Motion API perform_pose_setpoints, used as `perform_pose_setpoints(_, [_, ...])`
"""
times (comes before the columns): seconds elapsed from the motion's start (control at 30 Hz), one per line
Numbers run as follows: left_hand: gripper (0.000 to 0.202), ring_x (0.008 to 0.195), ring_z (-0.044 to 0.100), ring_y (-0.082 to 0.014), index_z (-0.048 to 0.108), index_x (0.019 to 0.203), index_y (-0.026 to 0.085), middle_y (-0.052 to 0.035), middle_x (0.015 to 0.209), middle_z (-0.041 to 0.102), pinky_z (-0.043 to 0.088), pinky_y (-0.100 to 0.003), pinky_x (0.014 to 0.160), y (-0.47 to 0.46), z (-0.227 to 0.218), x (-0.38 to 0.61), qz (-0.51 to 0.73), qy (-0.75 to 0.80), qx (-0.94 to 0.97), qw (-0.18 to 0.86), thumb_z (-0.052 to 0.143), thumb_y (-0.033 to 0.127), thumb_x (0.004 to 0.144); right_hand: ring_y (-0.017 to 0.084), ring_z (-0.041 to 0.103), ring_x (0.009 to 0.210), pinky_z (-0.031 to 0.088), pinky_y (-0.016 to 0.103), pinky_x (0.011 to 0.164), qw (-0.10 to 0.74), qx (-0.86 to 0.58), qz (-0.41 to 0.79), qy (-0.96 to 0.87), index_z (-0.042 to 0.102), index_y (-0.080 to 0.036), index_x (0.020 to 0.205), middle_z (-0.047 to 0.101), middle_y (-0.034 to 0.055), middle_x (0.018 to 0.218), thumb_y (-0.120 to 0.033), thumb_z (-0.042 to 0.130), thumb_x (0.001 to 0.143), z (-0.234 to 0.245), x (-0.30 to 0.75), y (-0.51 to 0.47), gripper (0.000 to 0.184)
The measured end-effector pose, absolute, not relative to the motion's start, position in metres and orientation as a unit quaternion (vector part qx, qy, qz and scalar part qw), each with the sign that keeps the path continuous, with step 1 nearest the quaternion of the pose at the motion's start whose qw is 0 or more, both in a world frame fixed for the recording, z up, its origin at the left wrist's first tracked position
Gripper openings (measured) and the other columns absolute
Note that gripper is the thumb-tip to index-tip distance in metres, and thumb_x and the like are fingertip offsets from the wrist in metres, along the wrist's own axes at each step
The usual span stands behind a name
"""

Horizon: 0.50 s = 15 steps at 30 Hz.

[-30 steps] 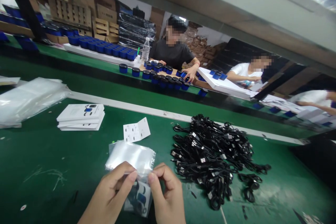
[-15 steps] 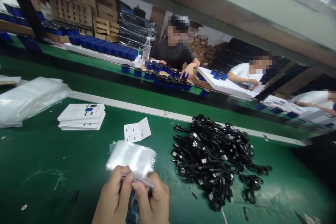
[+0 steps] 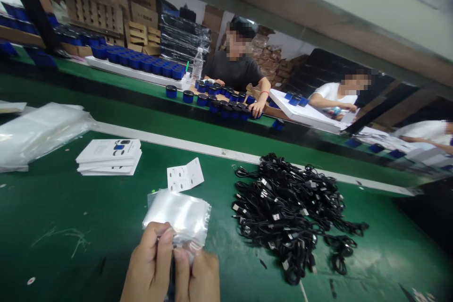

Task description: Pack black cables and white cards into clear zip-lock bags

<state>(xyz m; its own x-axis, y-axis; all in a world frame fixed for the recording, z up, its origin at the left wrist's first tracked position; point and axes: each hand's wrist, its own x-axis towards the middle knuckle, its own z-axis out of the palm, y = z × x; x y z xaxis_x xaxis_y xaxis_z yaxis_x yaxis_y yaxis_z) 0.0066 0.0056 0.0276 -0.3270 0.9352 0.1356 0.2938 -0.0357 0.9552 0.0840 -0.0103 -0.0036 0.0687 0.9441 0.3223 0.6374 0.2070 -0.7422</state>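
Note:
My left hand (image 3: pixel 146 264) and my right hand (image 3: pixel 196 277) pinch the top edge of a clear zip bag (image 3: pixel 191 247) at the bottom of the view. Its contents are dark and mostly hidden behind my fingers. Just above my hands lies a stack of clear zip bags (image 3: pixel 177 214) on the green workbench (image 3: pixel 63 217). A loose white sticker card (image 3: pixel 185 175) sits beyond that stack. To the right is a heap of tangled black USB cables (image 3: pixel 286 219). A stack of white printed cards (image 3: pixel 109 157) lies to the left.
A large pile of clear plastic bags (image 3: pixel 38 137) lies at the left bench edge. Beyond a white-edged rail, co-workers sit at a green belt with blue-lidded jars (image 3: pixel 212 103). An overhead beam (image 3: pixel 318 4) crosses the top; cartons stand behind.
My hands have drawn together and lowered slightly, now covering the bag's contents. Across the belt, a co-worker's hand has shifted among the blue-lidded jars.

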Motion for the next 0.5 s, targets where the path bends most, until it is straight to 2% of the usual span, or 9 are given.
perform_pose_setpoints(0.13, [0.025, 0.048, 0.047, -0.0124, 0.047, 0.069, 0.025, 0.0075, 0.053, 0.049, 0.037, -0.021, 0.050, 0.005, 0.022, 0.004, 0.520, 0.624, 0.496, 0.308, 0.039, 0.035, 0.090, 0.021, 0.060, 0.050, 0.037, 0.030, 0.052, 0.381, -0.572, 0.149, -0.711, 0.068, -0.022, 0.074, 0.066, 0.0077, 0.059, -0.030, 0.027, 0.096, 0.006, 0.085, -0.005, 0.047])
perform_pose_setpoints(0.23, [0.028, 0.051, 0.049, -0.0133, 0.047, 0.068, 0.025, 0.0064, 0.054, 0.049, 0.038, -0.022, 0.052, 0.005, 0.022, -0.001, 0.511, 0.599, 0.518, 0.334, 0.039, 0.039, 0.091, 0.019, 0.060, 0.059, 0.041, 0.028, 0.057, 0.450, -0.576, 0.224, -0.644, 0.064, -0.023, 0.081, 0.065, 0.0051, 0.069, -0.035, 0.037, 0.093, 0.014, 0.094, -0.003, 0.032])
perform_pose_setpoints(0.33, [0.031, 0.055, 0.050, -0.0131, 0.050, 0.067, 0.024, 0.0051, 0.058, 0.050, 0.039, -0.022, 0.055, 0.007, 0.029, -0.006, 0.470, 0.552, 0.550, 0.414, 0.042, 0.043, 0.089, 0.016, 0.051, 0.056, 0.037, 0.024, 0.053, 0.503, -0.571, 0.298, -0.576, 0.054, -0.022, 0.070, 0.054, -0.0002, 0.061, -0.039, 0.044, 0.090, 0.018, 0.105, 0.000, 0.028])
perform_pose_setpoints(0.5, [0.033, 0.062, 0.052, -0.0130, 0.060, 0.073, 0.021, 0.0040, 0.065, 0.053, 0.040, -0.020, 0.057, 0.011, 0.039, -0.017, 0.374, 0.502, 0.498, 0.600, 0.053, 0.052, 0.082, 0.013, 0.042, 0.054, 0.031, 0.023, 0.051, 0.517, -0.542, 0.346, -0.565, 0.045, -0.020, 0.061, 0.045, -0.0031, 0.057, -0.034, 0.048, 0.087, 0.015, 0.111, 0.000, 0.029])
